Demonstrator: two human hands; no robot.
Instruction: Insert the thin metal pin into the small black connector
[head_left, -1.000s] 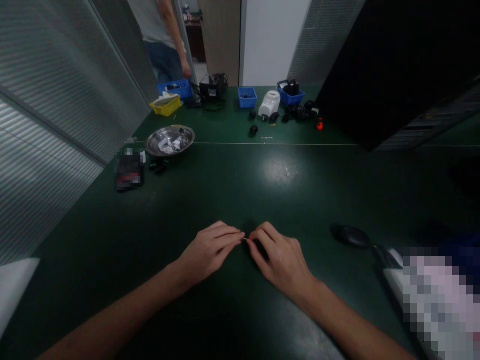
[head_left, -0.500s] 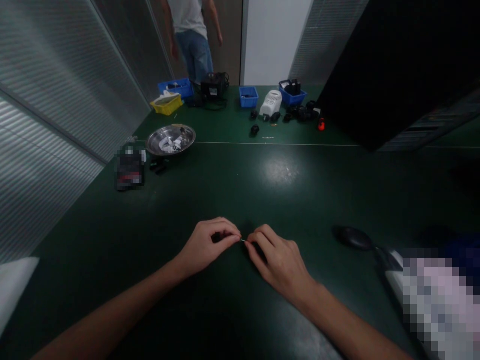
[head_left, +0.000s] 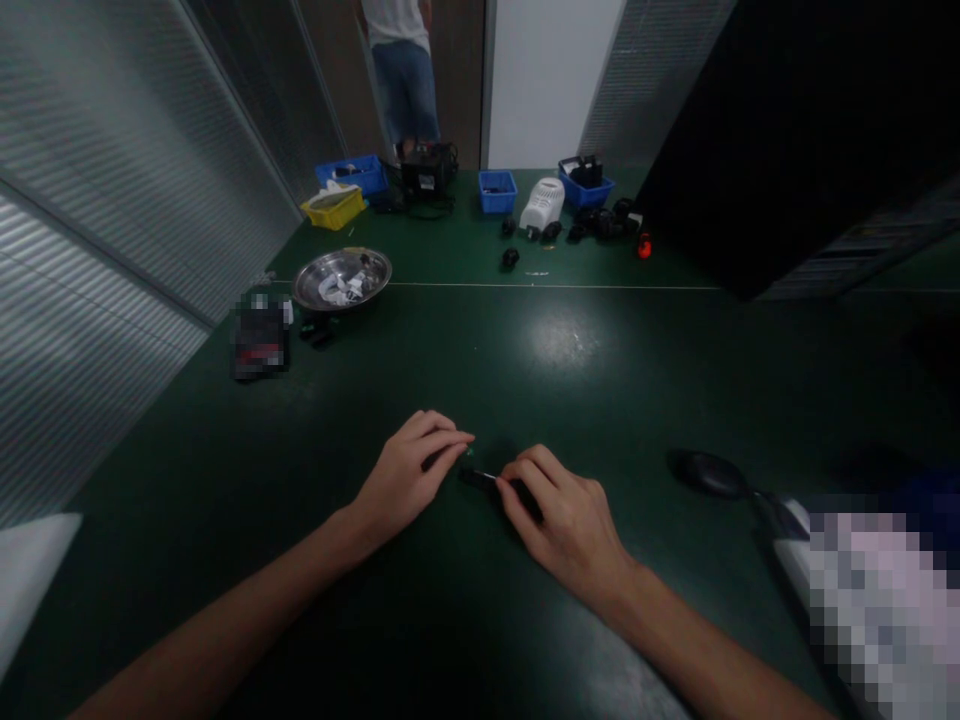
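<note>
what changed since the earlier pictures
The left hand has moved up-left in view, exposing a small dark piece; whether it grips anything is unclear. The person in the background moved right. The right hand still pinches the piece's pale end; the metal bowl stayed put.

One view: head cam, worn on the person's head, faced forward and down along the desk point(head_left: 405, 370). Wide framing. Left grip point(head_left: 409, 465) sat close at 7 o'clock of frame centre, right grip point(head_left: 562, 505) at 5. Far: white panel point(head_left: 553, 90) at 12-1, blinds point(head_left: 112, 250) at 9-10, dark panel point(head_left: 720, 160) at 2.
</note>
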